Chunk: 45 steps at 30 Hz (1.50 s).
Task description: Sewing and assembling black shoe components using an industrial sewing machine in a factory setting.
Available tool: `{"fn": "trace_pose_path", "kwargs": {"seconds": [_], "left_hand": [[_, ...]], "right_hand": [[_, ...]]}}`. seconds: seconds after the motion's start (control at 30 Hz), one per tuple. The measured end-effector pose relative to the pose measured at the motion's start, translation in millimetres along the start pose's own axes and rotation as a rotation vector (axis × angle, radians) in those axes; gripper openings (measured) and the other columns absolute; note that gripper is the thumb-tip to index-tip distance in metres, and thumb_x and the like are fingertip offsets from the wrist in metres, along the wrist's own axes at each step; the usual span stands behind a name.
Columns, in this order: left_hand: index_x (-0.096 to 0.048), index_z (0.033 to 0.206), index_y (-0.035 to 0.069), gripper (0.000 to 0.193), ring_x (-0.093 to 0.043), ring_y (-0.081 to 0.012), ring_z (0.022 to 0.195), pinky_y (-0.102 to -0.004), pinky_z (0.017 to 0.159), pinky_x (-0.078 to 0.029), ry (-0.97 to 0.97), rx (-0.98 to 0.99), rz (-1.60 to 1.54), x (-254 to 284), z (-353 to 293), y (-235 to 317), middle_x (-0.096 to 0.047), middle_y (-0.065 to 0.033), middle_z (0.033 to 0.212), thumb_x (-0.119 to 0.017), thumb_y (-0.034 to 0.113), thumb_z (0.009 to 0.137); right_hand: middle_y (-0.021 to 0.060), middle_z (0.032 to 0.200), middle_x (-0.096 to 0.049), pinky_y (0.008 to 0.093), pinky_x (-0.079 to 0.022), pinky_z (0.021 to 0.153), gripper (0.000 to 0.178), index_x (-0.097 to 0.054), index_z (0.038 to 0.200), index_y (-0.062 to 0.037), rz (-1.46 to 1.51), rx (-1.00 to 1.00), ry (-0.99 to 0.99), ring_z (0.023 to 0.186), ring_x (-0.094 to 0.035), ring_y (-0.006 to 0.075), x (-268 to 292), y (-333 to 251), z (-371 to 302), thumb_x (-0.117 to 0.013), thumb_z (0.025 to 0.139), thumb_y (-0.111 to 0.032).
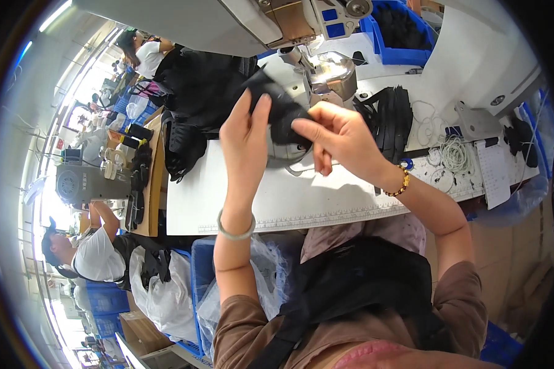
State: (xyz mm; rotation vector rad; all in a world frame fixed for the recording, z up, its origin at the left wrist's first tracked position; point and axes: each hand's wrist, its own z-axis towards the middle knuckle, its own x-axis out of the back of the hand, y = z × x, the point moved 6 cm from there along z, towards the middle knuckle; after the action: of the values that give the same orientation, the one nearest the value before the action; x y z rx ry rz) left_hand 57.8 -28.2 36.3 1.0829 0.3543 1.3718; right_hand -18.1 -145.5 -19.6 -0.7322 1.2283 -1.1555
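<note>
Both hands hold a black fabric piece (281, 104) above the white sewing table (228, 203), just in front of a sewing machine's metal arm (331, 77). My right hand (338, 132) pinches its right end between thumb and bent fingers. At its left side is my left hand (247, 132), fingers pointing up and closed on the cloth; part of that grip is hidden. The fabric is slightly blurred, so its exact shape cannot be made out. Behind my left hand lies a large heap of black sewn pieces (197, 89).
Black straps (391, 123) lie right of the machine, with coiled white cord (454, 155) beyond them. A blue bin (403, 52) of black pieces stands at the back. A ruler strip (301, 221) follows the front edge. Two people work at the left.
</note>
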Motion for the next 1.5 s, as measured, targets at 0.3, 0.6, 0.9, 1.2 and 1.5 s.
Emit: {"fn": "trace_pose_path", "kwargs": {"seconds": [0.3,0.6,0.9,1.2,1.5], "left_hand": [[-0.059,0.084,-0.001,0.014,-0.041,-0.0028,0.061,-0.0213,0.051,-0.032,-0.249,0.062,-0.341,-62,55,-27,-0.052,0.0042,0.069,-0.053,0.009,0.090],[-0.056,0.098,0.000,0.019,-0.042,-0.0029,0.067,-0.0176,0.061,-0.035,0.088,-0.138,-0.227,-42,26,-11,-0.052,-0.0003,0.077,-0.048,0.017,0.095],[-0.063,0.082,0.006,0.017,-0.055,-0.0233,0.091,-0.0365,0.084,-0.037,-0.027,-0.863,0.564,-44,-25,-27,-0.059,-0.0058,0.087,-0.074,0.011,0.071],[-0.065,0.092,0.007,0.020,-0.056,-0.0246,0.099,-0.0341,0.085,-0.042,0.360,-0.991,0.470,-35,-55,-21,-0.061,-0.0061,0.095,-0.072,0.011,0.074],[-0.063,0.097,-0.002,0.019,-0.058,-0.0186,0.068,-0.0272,0.057,-0.047,-0.321,-0.955,0.192,-88,-86,-11,-0.058,-0.0086,0.089,-0.064,0.000,0.078]], "right_hand": [[0.0021,0.063,-0.058,0.0181,-0.039,0.034,0.018,-0.059,0.087,0.0030,-0.141,0.146,0.324,0.041,-0.052,0.0054,35,-15,1,-0.061,0.088,-0.015],[0.0057,0.069,-0.062,0.0191,-0.040,0.035,0.022,-0.062,0.096,0.0037,-0.222,0.125,0.232,0.044,-0.056,0.0087,58,-27,-1,-0.059,0.089,-0.017],[0.0019,0.063,-0.058,0.0213,-0.037,0.042,0.025,-0.061,0.091,0.0002,-0.849,-0.135,0.449,0.048,-0.050,0.0052,132,-17,-62,-0.063,0.085,-0.024],[0.0053,0.063,-0.050,0.0297,-0.041,0.055,0.029,-0.058,0.080,0.0003,-1.446,0.096,0.487,0.055,-0.048,0.0203,117,19,-64,-0.069,0.079,-0.027],[0.0003,0.058,-0.056,0.0206,-0.035,0.040,0.019,-0.061,0.082,0.0003,-0.590,-0.197,0.437,0.045,-0.048,0.0041,124,14,-73,-0.066,0.083,-0.018]]}}
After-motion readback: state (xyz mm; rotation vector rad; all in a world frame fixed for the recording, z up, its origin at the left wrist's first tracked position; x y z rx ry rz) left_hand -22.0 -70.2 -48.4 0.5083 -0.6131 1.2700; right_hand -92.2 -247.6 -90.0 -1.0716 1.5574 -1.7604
